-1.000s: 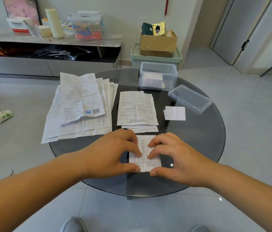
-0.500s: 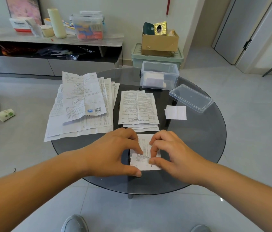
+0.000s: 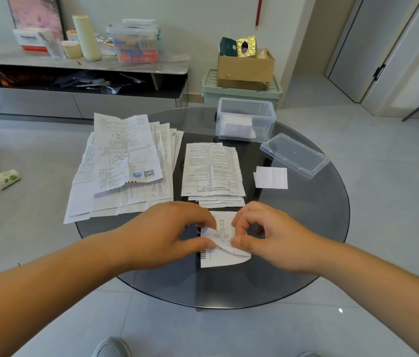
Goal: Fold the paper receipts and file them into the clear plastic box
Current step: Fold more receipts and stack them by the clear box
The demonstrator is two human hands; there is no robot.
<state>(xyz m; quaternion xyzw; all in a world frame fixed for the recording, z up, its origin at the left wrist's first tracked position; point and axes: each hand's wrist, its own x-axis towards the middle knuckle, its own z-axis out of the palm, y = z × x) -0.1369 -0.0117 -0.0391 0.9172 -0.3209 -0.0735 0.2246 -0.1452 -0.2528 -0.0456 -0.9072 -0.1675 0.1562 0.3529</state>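
- On the head camera I see the left hand (image 3: 167,233) and right hand (image 3: 272,238) meeting over 1 small receipt (image 3: 225,256) near the front of the round glass table (image 3: 306,240).
- Both hands pinch the receipt, thumb against forefinger. Its upper part is lifted and curling, and its barcode end lies flat on the glass.
- The clear plastic box (image 3: 245,119) stands open at the table's far edge with white paper inside. Its lid (image 3: 294,155) lies just beside it, to the right.
- 1 folded slip (image 3: 271,177) lies near the lid.
- 2 piles of unfolded sheets lie beyond the hands: a large pile (image 3: 126,161) on the left and a smaller stack (image 3: 212,171) in the middle.
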